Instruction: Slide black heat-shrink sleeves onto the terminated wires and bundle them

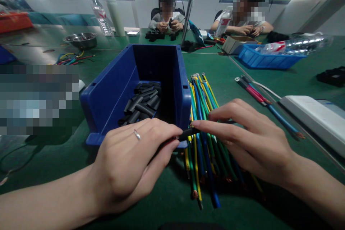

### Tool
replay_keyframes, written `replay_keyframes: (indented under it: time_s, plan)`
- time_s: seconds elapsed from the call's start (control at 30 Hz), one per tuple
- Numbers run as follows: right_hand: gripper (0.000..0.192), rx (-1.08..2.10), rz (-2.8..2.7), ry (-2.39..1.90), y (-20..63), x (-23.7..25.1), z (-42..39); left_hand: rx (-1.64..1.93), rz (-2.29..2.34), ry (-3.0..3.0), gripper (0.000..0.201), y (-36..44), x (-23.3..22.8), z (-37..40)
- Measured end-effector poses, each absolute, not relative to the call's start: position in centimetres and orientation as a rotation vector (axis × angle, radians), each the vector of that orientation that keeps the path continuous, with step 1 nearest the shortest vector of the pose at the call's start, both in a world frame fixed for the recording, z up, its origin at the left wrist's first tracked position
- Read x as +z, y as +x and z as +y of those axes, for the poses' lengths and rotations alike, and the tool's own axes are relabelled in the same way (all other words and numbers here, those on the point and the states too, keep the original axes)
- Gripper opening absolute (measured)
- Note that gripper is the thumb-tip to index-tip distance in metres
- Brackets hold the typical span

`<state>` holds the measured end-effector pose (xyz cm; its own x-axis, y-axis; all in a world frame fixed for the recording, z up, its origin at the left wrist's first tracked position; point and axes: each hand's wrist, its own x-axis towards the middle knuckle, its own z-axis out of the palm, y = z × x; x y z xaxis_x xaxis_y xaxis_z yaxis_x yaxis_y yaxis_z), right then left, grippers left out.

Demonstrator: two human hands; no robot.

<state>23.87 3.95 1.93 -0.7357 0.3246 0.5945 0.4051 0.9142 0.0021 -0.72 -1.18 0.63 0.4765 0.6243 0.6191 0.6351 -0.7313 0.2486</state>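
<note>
My left hand (129,161), with a ring on one finger, pinches one end of a short black tube (186,133) in front of the blue bin (113,93). My right hand (248,140) meets the tube's other end with its fingertips and hovers over a bundle of yellow, green and blue wires (202,115) lying on the green table. Inside the bin lie several more black tube pieces (142,104).
Red and blue wires (258,97) and a white box (315,118) lie to the right. A blue tray (266,59), a metal bowl (81,39), bottles and loose wires (70,58) stand farther back. Two other people work at the table's far side.
</note>
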Motion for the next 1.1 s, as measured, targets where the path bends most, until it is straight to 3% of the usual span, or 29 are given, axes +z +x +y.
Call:
replay_keyframes:
  time_s: [0.23, 1.1]
  plan:
    - [0.026, -0.056, -2.422, -0.489, 23.83, 1.75, 4.13, -1.115, -1.172, -2.686, 0.017, -0.62, 0.65, -1.19]
    - [0.03, -0.067, -2.434, -0.483, 23.93, 1.81, 4.03, -1.122, -1.164, -2.674, 0.018, -0.62, 0.59, -1.2]
